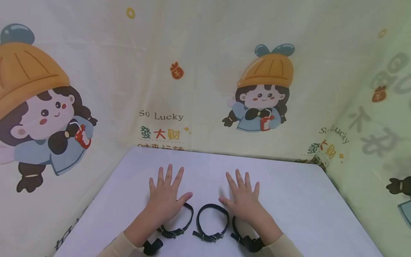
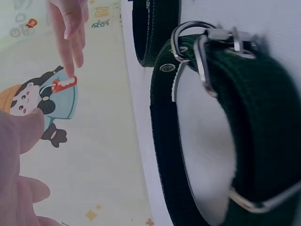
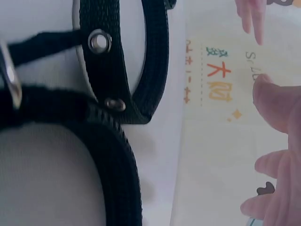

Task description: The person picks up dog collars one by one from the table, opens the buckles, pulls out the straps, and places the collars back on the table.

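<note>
My left hand is held out palm down with fingers spread, its palm overlapping the left one of three dark collars in the head view. Between the two hands lies the middle collar, buckled into a loop. My right hand, fingers also spread, partly covers the right collar. Neither hand grips anything. Up close in the left wrist view, a dark green-black collar shows its metal buckle, D-ring and eyelets. The right wrist view shows a near collar with another collar beyond it.
The collars are on a white table. Cartoon-printed cloth hangs behind it and along both sides. A small black object sits at the left wrist, and another black object at the right wrist.
</note>
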A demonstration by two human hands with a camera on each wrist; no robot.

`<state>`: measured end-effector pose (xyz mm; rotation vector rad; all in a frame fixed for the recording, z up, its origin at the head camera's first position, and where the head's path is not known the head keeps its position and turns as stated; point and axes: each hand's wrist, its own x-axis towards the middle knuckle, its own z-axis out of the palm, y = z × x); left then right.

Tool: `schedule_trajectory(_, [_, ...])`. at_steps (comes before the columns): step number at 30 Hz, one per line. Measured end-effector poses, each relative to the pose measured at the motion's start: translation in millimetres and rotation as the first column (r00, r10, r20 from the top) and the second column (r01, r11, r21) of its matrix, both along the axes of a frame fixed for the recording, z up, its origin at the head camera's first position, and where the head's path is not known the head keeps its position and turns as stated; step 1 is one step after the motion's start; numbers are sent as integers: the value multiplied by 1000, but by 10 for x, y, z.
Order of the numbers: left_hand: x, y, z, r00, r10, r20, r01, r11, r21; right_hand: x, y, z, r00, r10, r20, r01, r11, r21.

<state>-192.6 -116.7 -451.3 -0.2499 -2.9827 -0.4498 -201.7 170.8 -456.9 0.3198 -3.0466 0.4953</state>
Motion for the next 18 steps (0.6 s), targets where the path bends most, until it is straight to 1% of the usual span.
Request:
schedule_trajectory(5, [45, -59, -20, 1000, -12, -21, 12, 1000, -13, 51, -65, 23, 999, 52, 6, -52, 998, -33])
schedule_trajectory(9, [63, -126, -38, 999, -39, -10, 39, 999, -2, 80, -117, 44, 994, 106, 0, -106, 993, -52])
schedule_trajectory(12, [77, -178, -60, 998, -62, -3, 62, 998, 26, 97, -153, 45, 989, 151, -4, -151, 987, -49])
schedule_trajectory(18, [140, -266, -91, 994, -109, -31, 112, 988, 103, 127, -226, 16, 973, 229, -13, -229, 971, -71])
